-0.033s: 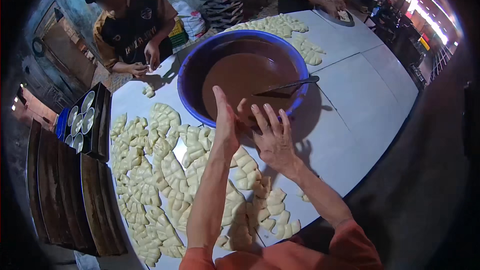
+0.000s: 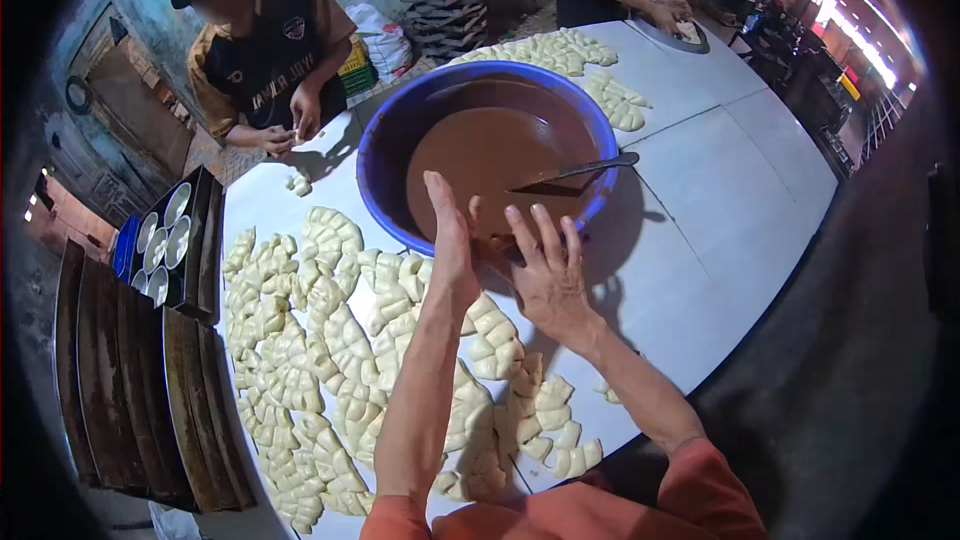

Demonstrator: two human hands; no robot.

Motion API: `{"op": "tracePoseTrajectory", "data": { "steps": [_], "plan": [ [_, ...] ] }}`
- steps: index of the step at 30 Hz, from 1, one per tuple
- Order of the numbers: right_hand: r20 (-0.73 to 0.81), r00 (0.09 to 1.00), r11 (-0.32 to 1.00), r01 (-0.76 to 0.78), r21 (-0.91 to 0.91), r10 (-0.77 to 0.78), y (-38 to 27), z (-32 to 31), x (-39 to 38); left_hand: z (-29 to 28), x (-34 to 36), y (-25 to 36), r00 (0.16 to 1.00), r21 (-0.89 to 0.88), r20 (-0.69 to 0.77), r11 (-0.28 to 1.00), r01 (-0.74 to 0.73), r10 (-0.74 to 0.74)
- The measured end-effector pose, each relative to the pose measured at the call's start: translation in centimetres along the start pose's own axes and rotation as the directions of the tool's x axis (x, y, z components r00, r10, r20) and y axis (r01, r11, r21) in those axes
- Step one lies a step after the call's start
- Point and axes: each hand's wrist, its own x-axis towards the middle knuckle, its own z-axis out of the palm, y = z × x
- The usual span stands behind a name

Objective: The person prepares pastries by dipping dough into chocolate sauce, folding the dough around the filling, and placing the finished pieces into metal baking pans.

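Over the near rim of a blue basin (image 2: pixel 375 205) of brown filling (image 2: pixel 480 155), my hands face each other. Seen edge-on, my left hand (image 2: pixel 453 245) has its fingers stretched upward. My right hand (image 2: pixel 550 275), its back toward me, has its fingers spread. The space between the palms is mostly hidden, and I see nothing held there. A dark-handled tool (image 2: pixel 575 172) leans in the filling against the basin's right rim. Many pale dough pieces (image 2: pixel 290 370) lie in joined sheets on the white table (image 2: pixel 740 190), left of and beneath my forearms.
Across the table at the left, a person (image 2: pixel 265 60) works a small piece with both hands. Another person (image 2: pixel 640 0) handles something on a tray (image 2: pixel 672 37) at the far right. Dark metal trays (image 2: pixel 125 380) and a box with round tins (image 2: pixel 178 240) stand left.
My hands have barely shifted, with a slight movement of the right fingers. The person at the left has moved their head a little.
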Motion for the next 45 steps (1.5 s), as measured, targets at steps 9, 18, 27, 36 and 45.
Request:
{"op": "tracePoseTrajectory", "data": {
  "steps": [9, 18, 27, 36, 45],
  "plan": [
    [0.140, 0.950, 0.960, -0.279, -0.028, 0.280, 0.6, -0.5, -0.7, -0.3, -1.1, -0.7, 0.991, 0.040, -0.095, 0.995, -0.089, 0.092],
    [0.044, 0.959, 0.952, -0.273, -0.138, 0.281, 0.8, -2.9, -2.8, -3.0, -1.5, -0.7, 0.994, -0.088, 0.069, 0.993, -0.077, 0.084],
    [-0.061, 0.998, 1.000, -0.011, -0.020, 0.009, 0.6, 0.3, -0.6, -3.0, -2.4, -1.4, 0.984, -0.614, 0.165, 0.774, 0.157, -0.068],
    [0.095, 0.969, 0.973, -0.221, -0.063, 0.226, 1.6, -0.1, -1.3, -2.5, -4.2, 0.5, 0.986, -0.103, 0.057, 0.983, -0.153, 0.159],
    [0.189, 0.952, 0.906, -0.289, 0.309, 0.239, 1.7, -2.6, -8.7, -7.1, -6.3, -5.4, 0.727, 0.813, 0.513, 0.014, -0.582, 0.457]
  ]
}}
